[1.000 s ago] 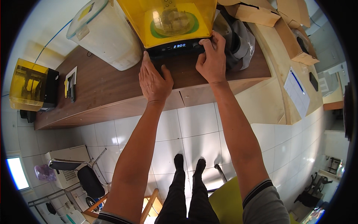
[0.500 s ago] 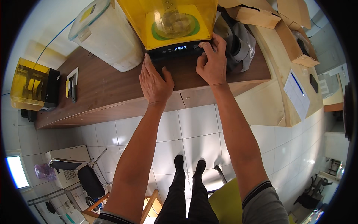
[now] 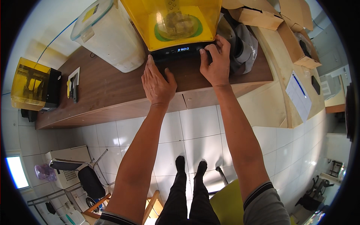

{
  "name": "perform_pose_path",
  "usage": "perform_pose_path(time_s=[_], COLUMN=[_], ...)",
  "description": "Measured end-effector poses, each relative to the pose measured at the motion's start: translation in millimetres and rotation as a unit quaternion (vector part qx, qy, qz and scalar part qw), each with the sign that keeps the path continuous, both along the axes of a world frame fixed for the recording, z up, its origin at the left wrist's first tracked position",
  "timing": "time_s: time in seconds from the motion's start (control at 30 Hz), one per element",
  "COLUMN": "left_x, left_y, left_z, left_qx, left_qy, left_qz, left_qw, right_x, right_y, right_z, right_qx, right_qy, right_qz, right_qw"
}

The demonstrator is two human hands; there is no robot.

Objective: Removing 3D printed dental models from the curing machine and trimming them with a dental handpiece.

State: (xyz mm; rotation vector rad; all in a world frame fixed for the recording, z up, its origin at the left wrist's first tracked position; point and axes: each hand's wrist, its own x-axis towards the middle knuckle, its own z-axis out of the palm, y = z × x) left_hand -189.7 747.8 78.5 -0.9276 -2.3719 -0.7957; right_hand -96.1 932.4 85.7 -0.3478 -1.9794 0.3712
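Note:
A machine with a see-through yellow cover [image 3: 185, 22] and a black base with a lit digital display [image 3: 183, 49] stands at the back of the brown cabinet top. Through the cover I see a roundish, clear-looking object [image 3: 181, 27] on a green-edged round plate. My left hand [image 3: 159, 84] is open, fingers stretched out, its fingertips at the left front corner of the black base. At the right end of the front panel, my right hand [image 3: 217, 63] pinches the control knob between thumb and fingers, which mostly hide it.
Left of the machine stands a cloudy lidded bin [image 3: 112, 41]. Hand tools [image 3: 73, 86] and a second yellow-covered machine [image 3: 35, 84] are farther left. To the right lie a grey bag [image 3: 243, 48], open cardboard boxes [image 3: 300, 48], a paper with a pen [image 3: 299, 93] and a phone [image 3: 315, 84].
The digits on the display have changed to a higher value. My right hand's fingers and thumb have shifted around the knob. The left hand keeps its place at the base.

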Motion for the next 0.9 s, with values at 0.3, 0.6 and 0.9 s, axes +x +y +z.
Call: perform_pose_path(time_s=[0.3,0.6,0.9], left_x=[0.9,0.6,0.2], left_y=[-0.9,0.5,-0.1], left_z=[-0.6,-0.4,-1.8], left_qx=[-0.001,-0.001,0.004], left_qy=[0.002,0.011,0.01], left_qz=[0.004,0.006,0.005], left_qw=[1.0,1.0,1.0], right_x=[1.0,0.3,-0.9], right_y=[-2.9,-2.9,-3.8], right_z=[0.7,2.7,4.0], right_qx=[-0.03,-0.013,-0.026], right_qy=[-0.001,-0.007,0.003], right_qz=[0.003,-0.006,-0.001], right_qw=[1.0,1.0,1.0])
